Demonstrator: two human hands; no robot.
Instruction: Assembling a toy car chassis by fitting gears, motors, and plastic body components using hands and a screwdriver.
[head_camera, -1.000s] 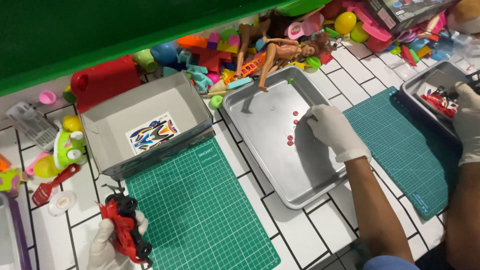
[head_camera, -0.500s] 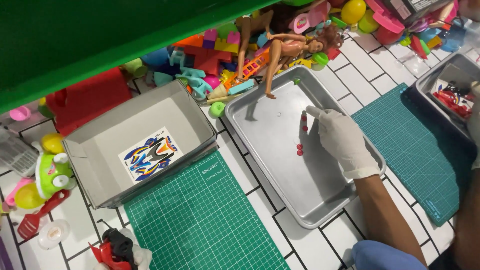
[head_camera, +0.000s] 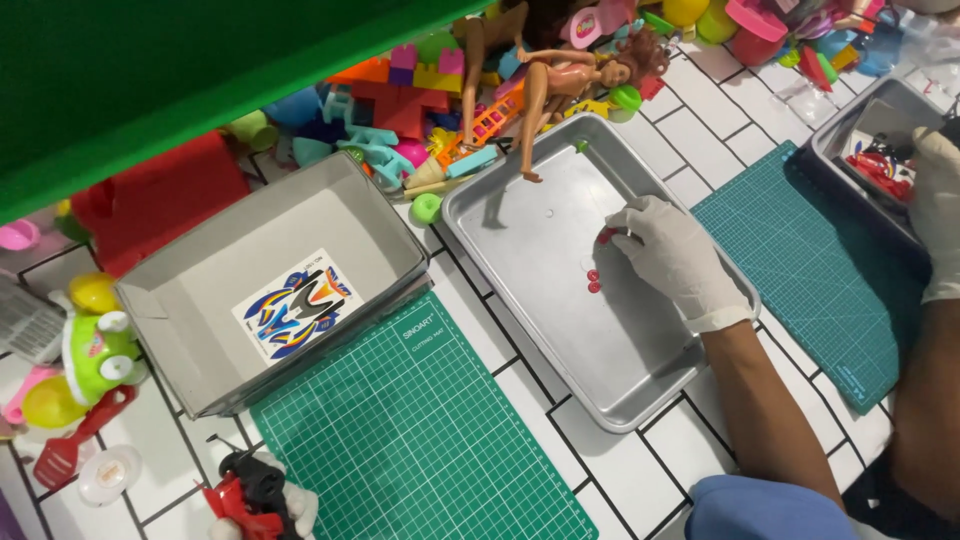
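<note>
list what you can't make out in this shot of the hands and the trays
Head view:
- Right hand: its gloved fingertips cover whatever it pinches among the small red pieces in the metal tray; the pieces are too small to identify.
- Left hand: cut off by the bottom edge, mostly hidden behind the red and black toy car.
- Another person's gloved hand at the right edge hides part of the second tray.

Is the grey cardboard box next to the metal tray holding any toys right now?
No, the grey box holds only a flat colourful sticker sheet; the toys lie outside it, piled beyond the metal tray.
</note>
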